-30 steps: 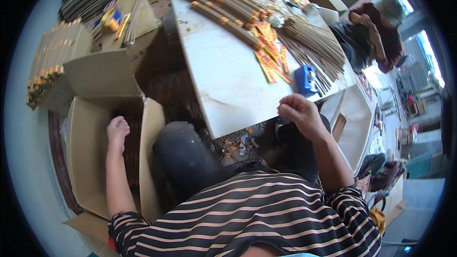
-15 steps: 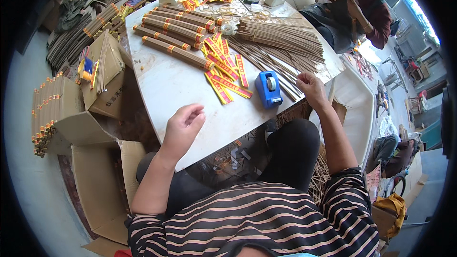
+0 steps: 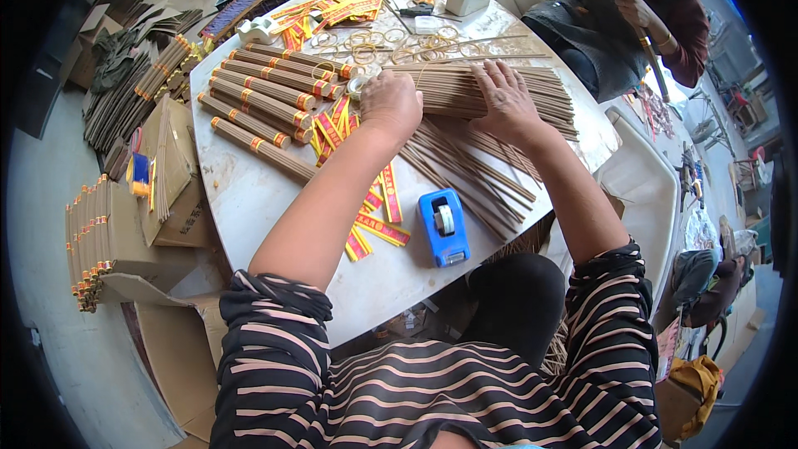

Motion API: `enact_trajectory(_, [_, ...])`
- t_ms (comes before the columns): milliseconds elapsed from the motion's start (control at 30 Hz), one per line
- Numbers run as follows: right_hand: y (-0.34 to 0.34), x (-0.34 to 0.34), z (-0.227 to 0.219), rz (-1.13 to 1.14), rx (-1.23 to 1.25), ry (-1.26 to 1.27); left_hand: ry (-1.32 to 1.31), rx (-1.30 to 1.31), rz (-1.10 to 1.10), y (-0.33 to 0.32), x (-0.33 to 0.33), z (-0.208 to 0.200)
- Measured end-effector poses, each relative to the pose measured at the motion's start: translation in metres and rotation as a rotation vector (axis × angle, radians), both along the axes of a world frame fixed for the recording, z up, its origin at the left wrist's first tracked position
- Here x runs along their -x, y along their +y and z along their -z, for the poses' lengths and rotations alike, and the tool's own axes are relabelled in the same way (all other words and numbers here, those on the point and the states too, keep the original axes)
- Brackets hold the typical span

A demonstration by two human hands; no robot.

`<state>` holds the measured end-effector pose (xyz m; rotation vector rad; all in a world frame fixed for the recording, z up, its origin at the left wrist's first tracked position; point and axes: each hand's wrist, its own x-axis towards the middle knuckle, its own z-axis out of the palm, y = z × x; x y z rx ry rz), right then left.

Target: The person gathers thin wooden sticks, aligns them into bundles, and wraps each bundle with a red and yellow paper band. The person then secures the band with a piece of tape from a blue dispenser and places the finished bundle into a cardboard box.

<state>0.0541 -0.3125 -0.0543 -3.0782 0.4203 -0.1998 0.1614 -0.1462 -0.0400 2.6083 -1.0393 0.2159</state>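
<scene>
A thick bundle of brown incense sticks [image 3: 449, 87] lies across the far middle of the table. At its left end my left hand [image 3: 392, 106] is closed on the sticks, its fingertips hidden. My right hand [image 3: 505, 100] rests on top of the bundle with its fingers spread. Loose incense sticks [image 3: 478, 175] fan out beneath and nearer me. A blue tape dispenser [image 3: 443, 229] stands at the near right. Red-and-yellow paper labels [image 3: 387, 195] lie partly under my left forearm. To the left are several bound incense bundles [image 3: 268, 93] with labels around them.
Rubber bands [image 3: 366, 46], a roll of clear tape [image 3: 357, 86] and a white dispenser [image 3: 468, 0] lie on the white table [image 3: 249, 199]. Cardboard boxes [image 3: 170, 333] stand at the left. Across the table's far right, another person's hands [image 3: 632, 4] hold something slender.
Both my hands have moved forward from the near side of the table onto the incense bundle. The view has shifted, and the other person's hands have moved.
</scene>
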Motion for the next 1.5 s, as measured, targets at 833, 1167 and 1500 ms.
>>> enact_trajectory(833, [-0.025, -0.009, 0.031, -0.061, -0.057, -0.273, -0.138, -0.121, -0.056, -0.023, -0.063, 0.009])
enact_trajectory(1167, [-0.026, -0.005, 0.029, -0.078, -0.074, -0.257, 0.042, -0.032, -0.069, 0.008, -0.113, 0.022])
enact_trajectory(1500, [-0.025, -0.005, 0.034, -0.102, -0.064, -0.297, 0.179, -0.008, 0.215, -0.007, -0.132, 0.045])
